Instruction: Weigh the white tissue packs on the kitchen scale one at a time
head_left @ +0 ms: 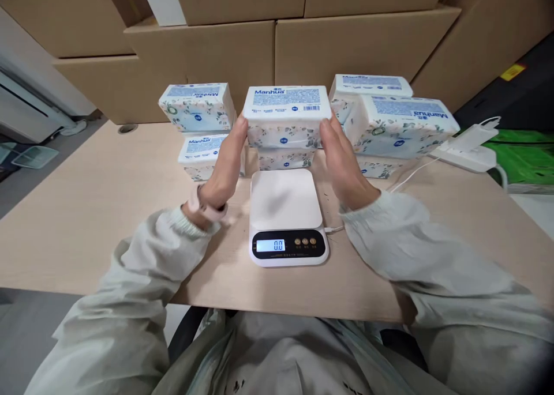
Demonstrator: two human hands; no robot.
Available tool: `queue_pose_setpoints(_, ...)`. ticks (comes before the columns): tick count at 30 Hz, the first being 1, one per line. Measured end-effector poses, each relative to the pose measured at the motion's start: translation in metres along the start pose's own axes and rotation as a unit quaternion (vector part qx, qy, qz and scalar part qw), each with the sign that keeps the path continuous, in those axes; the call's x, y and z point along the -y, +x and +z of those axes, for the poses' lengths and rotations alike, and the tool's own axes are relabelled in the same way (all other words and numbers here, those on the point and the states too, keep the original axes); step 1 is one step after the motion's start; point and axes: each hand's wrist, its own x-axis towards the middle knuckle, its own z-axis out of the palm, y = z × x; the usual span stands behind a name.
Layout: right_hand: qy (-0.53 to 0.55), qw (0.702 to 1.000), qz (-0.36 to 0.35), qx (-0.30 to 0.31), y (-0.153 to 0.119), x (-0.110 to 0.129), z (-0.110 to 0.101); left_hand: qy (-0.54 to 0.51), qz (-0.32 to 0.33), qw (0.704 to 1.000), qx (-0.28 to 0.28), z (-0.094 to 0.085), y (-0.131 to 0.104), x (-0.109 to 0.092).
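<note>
Between my two hands is a pack of tissues [285, 127] with a floral print and the word "Manhua" on top. My left hand [225, 167] presses against its left end, and my right hand [344, 167] against its right end. Another tissue pack [285, 159] lies right below; whether the two touch I cannot tell. Nearer to me stands a white kitchen scale [285, 202], its plate bare and its lit display reading 0.0. A cable runs from the scale's right side.
Stacked tissue packs stand at the left [197, 109] and the right [402, 124] on the wooden table [108, 222]. Cardboard boxes [208, 55] form a wall behind. A white power strip [465, 153] with plugs lies at the right edge, beside a green object [523, 158].
</note>
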Motion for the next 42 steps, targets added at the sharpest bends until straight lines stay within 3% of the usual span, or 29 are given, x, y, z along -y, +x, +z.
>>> queue_pose_setpoints(2, 0.021, 1.000, -0.013, -0.001, -0.031, 0.014, -0.004, 0.026, 0.028, 0.999, -0.016, 0.004, -0.039, -0.014)
queue_pose_setpoints(5, 0.018, 0.997, 0.034, 0.061, -0.084, 0.026, -0.009, 0.081, 0.050, 0.994, -0.043, 0.007, -0.099, -0.024)
queue_pose_setpoints(8, 0.023, 0.991, 0.061, 0.117, -0.122, 0.026, -0.012, 0.108, 0.062, 0.991, -0.056, 0.003, -0.142, -0.016)
queue_pose_setpoints(10, 0.016, 0.991, 0.057, 0.124, -0.135, 0.021, -0.013, 0.113, 0.060, 0.989, -0.067, -0.002, -0.155, -0.007)
queue_pose_setpoints(15, -0.007, 0.995, 0.045, 0.088, -0.142, -0.002, -0.014, 0.094, 0.014, 0.993, -0.067, -0.005, -0.149, 0.002)
queue_pose_setpoints(19, 0.011, 0.999, 0.042, 0.004, -0.144, -0.018, -0.018, 0.058, -0.015, 0.993, -0.100, -0.005, -0.138, 0.001)
queue_pose_setpoints(23, 0.046, 0.994, 0.083, -0.054, -0.146, -0.023, -0.021, 0.039, -0.051, 0.989, -0.132, -0.009, -0.136, 0.004)
queue_pose_setpoints(33, 0.052, 0.990, 0.101, -0.081, -0.144, -0.019, -0.016, 0.036, -0.080, 0.989, -0.122, -0.008, -0.137, -0.002)
queue_pose_setpoints(42, 0.035, 0.994, 0.085, -0.052, -0.143, -0.014, -0.020, 0.021, -0.084, 0.990, -0.114, -0.009, -0.140, -0.001)
